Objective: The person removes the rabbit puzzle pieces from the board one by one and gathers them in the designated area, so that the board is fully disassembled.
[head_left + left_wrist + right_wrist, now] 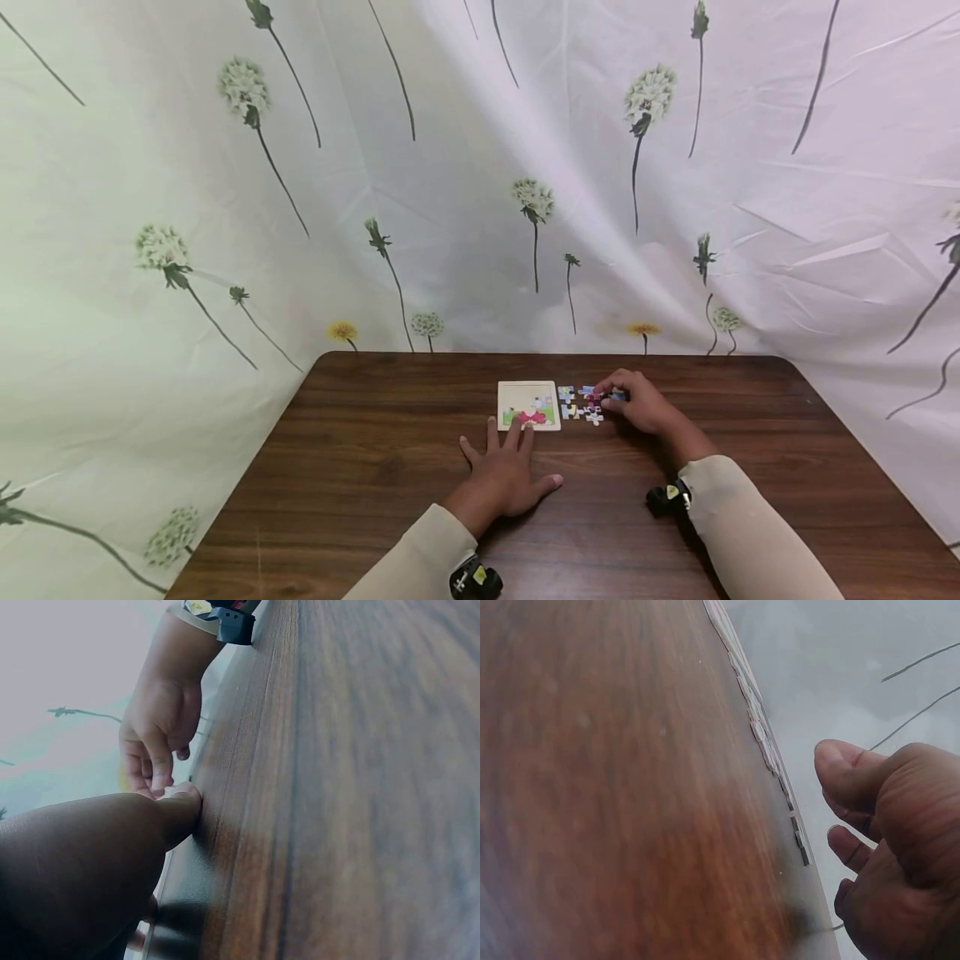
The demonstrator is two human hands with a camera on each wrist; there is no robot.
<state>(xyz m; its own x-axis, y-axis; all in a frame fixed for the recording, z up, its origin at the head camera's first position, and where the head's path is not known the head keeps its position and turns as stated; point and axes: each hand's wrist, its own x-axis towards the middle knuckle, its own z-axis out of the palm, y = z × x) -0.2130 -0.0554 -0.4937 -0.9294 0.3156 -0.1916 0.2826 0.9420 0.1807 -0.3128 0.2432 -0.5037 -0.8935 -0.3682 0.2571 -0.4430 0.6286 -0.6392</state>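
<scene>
Cream tray, left fingers spread, right fingers near puzzle pieces, hold unclear

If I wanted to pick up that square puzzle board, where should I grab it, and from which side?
Probably by its left rim, coming in low from the left. The puzzle board lies flat, so its straight, pale border seems the easiest part to pinch. Puzzle pieces sit close along its right edge, and the left hand is at its near edge.
</scene>
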